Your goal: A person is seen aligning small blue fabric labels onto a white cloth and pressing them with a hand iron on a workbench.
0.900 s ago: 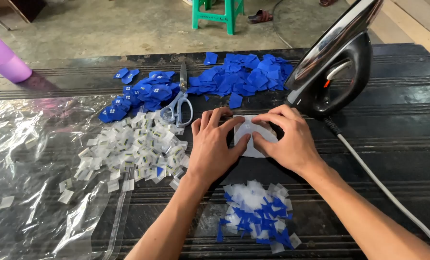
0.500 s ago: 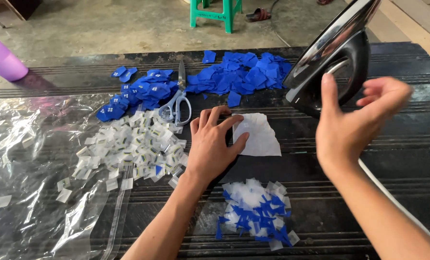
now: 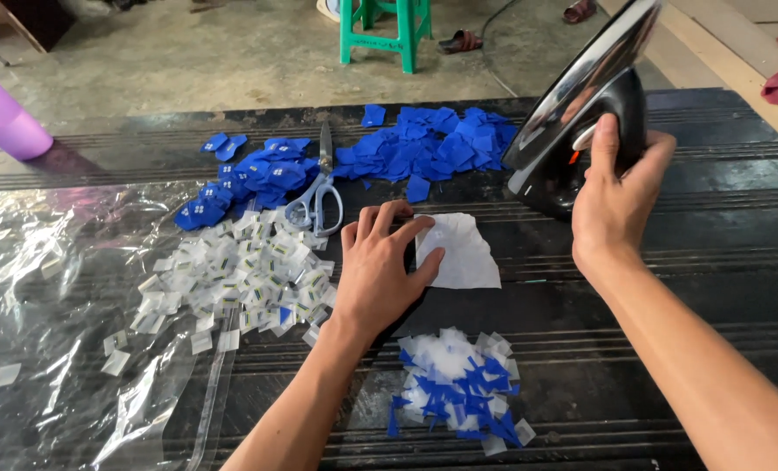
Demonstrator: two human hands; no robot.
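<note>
Your left hand (image 3: 378,275) lies flat and open, holding down the white cloth piece (image 3: 460,251) at mid-counter (image 3: 685,305). Your right hand (image 3: 614,199) grips the upended iron (image 3: 580,113) just beside it. Scissors (image 3: 317,192) lie between blue patch heaps (image 3: 424,153); white labels (image 3: 249,270) spread onto the plastic sheet (image 3: 49,288).

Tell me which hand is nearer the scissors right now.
Left. The left hand lies flat just right of the scissors, pressing the white piece. The right hand is far off to the right, on the iron.
</note>
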